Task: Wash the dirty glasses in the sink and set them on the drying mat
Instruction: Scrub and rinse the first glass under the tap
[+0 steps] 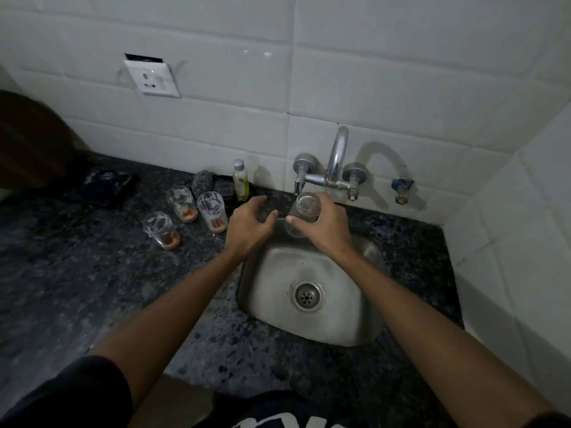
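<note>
Item: 1 clear glass point(304, 215), upright, gripped by right hand point(324, 230) directly under tap spout point(297, 187). Left hand point(247, 225), fingers loosely spread, empty, just left.

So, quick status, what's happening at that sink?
Right hand grips a glass under the tap. Left hand open beside it. Three dirty glasses wait on the counter.

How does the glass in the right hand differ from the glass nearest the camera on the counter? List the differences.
The held glass looks clear, with no residue seen; the counter glass has reddish-brown dregs at its bottom. The held glass is gripped by the right hand over the sink, under the tap; the counter glass stands upright, untouched, on the dark countertop. Both look like small, transparent tumblers.
</note>
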